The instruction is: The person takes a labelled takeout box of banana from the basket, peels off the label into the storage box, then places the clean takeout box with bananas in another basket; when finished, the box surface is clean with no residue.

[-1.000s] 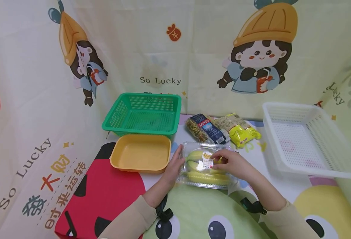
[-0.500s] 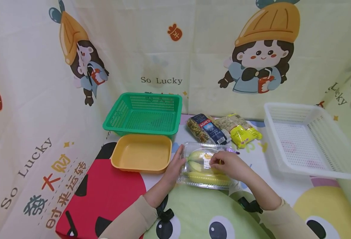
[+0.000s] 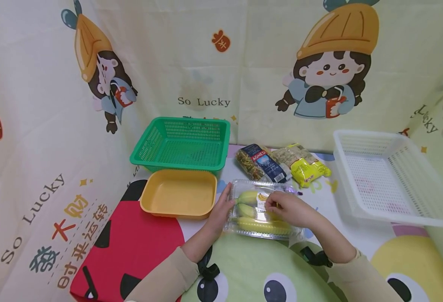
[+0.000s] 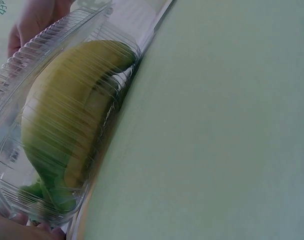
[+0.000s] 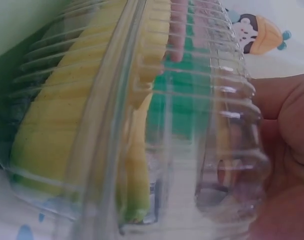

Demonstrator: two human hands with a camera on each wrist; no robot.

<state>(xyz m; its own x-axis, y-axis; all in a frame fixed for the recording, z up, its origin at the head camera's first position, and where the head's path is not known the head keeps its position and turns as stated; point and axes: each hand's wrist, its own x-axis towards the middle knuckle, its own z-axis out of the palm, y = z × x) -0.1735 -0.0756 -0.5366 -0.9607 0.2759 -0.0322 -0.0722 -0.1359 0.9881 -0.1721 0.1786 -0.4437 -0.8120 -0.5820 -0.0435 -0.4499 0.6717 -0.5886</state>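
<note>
A clear plastic clamshell box [image 3: 244,230] of bananas [image 3: 263,225] lies in front of me. My left hand [image 3: 217,212] holds its left side, thumb over the edge; some of those fingertips show at the box's end in the left wrist view. Above the lid, my right hand [image 3: 291,207] has its fingers bent and pinches the right edge of a white label [image 3: 261,199]. The fingertips partly cover that label. In the right wrist view, the right hand [image 5: 287,150] is against the ribbed plastic, and yellow-green banana [image 5: 56,125] shows through.
Behind the box lie a dark-blue pasta packet [image 3: 264,163] and a yellow bag [image 3: 306,170]. A yellow-orange tub [image 3: 178,193] and a green basket [image 3: 180,163] stand to the left. On the right is a white basket [image 3: 406,218].
My right hand has shifted slightly left on the lid, its fingers bending at the label's right edge and covering more of the label. The left hand and the box stay in place.
</note>
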